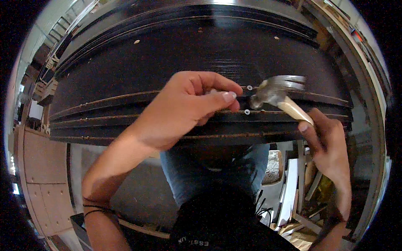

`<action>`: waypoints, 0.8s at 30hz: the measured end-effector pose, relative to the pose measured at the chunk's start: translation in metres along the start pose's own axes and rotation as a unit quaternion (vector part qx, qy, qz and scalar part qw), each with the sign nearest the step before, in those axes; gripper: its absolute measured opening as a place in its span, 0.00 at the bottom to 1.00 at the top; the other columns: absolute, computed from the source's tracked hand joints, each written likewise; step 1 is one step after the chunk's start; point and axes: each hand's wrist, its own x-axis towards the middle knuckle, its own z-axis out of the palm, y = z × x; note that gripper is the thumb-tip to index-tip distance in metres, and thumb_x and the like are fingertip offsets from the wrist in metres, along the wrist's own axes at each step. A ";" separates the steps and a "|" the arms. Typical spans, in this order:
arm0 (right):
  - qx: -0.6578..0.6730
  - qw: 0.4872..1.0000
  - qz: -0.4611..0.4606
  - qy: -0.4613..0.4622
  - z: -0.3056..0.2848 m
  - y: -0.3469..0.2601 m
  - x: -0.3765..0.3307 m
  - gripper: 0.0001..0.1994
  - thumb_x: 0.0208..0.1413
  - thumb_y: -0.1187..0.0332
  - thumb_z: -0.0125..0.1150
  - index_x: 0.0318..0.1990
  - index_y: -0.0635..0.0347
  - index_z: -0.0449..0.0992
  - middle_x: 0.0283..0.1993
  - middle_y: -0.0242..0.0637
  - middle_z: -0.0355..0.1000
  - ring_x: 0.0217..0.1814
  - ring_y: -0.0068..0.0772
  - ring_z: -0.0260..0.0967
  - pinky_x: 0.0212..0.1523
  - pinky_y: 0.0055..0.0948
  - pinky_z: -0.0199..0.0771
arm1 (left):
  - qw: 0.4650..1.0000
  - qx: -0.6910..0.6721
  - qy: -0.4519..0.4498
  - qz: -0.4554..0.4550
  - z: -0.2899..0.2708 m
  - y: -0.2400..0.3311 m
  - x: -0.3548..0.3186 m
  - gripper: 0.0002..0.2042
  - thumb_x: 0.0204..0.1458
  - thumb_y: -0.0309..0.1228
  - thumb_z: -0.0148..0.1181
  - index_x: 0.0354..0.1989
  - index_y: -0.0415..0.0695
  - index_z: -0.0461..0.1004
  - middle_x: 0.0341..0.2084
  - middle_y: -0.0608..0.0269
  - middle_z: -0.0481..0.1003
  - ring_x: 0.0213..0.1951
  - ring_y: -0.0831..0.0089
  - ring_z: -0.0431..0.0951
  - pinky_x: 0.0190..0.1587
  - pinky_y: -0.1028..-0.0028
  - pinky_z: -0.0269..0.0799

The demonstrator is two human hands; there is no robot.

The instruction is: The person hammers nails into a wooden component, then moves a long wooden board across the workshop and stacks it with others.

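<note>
A claw hammer (296, 111) with a pale wooden handle and a metal head is gripped in my right hand (331, 138). Its head, slightly blurred, hangs over the front edges of a stack of dark boards (176, 58). My left hand (178, 102) is closed with thumb and forefinger pinched together, and small whitish plastic pieces (233, 95) show between the fingers. Just right of those fingertips, a white round plug (249, 88) sits at one board edge. A second white ring-shaped plug (247, 111) sits at the edge below it. The left palm's contents are partly hidden.
Beneath the right arm stands an open container of pale bits (273, 167) beside white strips (289, 192) and scrap pieces. A light brown drilled panel (46, 167) stands at the left. A long rail (364, 96) runs down the right side. Small pale pieces (137, 42) lie on the top board.
</note>
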 end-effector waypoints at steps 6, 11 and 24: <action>0.200 0.967 0.100 0.120 0.002 0.020 -0.023 0.17 0.59 0.57 0.52 0.28 0.64 0.66 0.22 0.26 0.54 0.28 0.19 0.48 0.26 0.24 0.49 | 0.987 0.134 -0.085 0.036 0.019 -0.009 0.026 0.10 0.51 0.29 0.56 0.37 0.35 0.76 0.26 0.64 0.76 0.28 0.83 0.72 0.32 0.82 0.66; 0.232 0.940 0.133 0.210 0.015 0.039 -0.040 0.14 0.57 0.62 0.58 0.38 0.67 0.68 0.30 0.30 0.64 0.33 0.20 0.58 0.36 0.21 0.59 | 0.978 0.179 -0.106 0.020 0.039 -0.007 0.046 0.10 0.49 0.28 0.56 0.36 0.33 0.76 0.26 0.62 0.77 0.30 0.79 0.74 0.35 0.79 0.69; 0.227 0.965 0.106 0.082 0.007 0.044 -0.033 0.15 0.57 0.62 0.57 0.25 0.64 0.67 0.18 0.27 0.55 0.22 0.19 0.49 0.21 0.25 0.48 | 0.928 0.365 -0.055 0.053 0.049 -0.009 0.063 0.08 0.44 0.24 0.53 0.29 0.35 0.78 0.14 0.58 0.75 0.19 0.75 0.75 0.24 0.74 0.70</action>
